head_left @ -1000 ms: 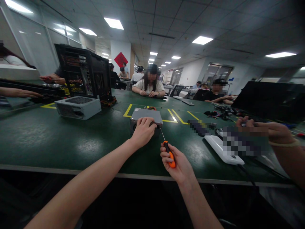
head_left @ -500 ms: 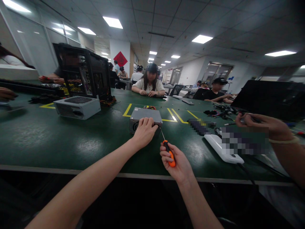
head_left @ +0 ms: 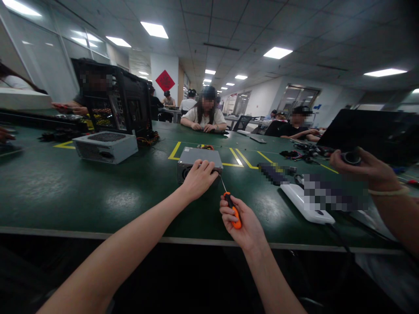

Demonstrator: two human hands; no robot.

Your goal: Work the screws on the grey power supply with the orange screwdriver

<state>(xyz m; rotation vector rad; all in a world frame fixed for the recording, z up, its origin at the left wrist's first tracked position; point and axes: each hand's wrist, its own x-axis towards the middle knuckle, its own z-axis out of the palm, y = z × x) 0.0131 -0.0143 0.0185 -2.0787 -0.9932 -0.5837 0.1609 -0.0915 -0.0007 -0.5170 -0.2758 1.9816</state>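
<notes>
A grey metal power supply box (head_left: 198, 155) lies on the green table (head_left: 65, 192) inside yellow tape marks. My left hand (head_left: 197, 179) rests on the box's near right corner, fingers curled over its top edge. My right hand (head_left: 244, 222) is closed around the orange-and-black handle of a screwdriver (head_left: 231, 210). Its thin shaft points up and left, with the tip at the box's near right corner, just beside my left fingers.
A second grey power supply (head_left: 105, 147) and an open black computer case (head_left: 114, 102) stand at the left. A white device (head_left: 306, 203) and cables lie to the right. A co-worker's hand (head_left: 366, 168) at the right holds a small dark object. Other people sit across the table.
My two hands and the screwdriver have stayed in place on the box. The co-worker's hand at the right has lifted and now holds a small dark object.
</notes>
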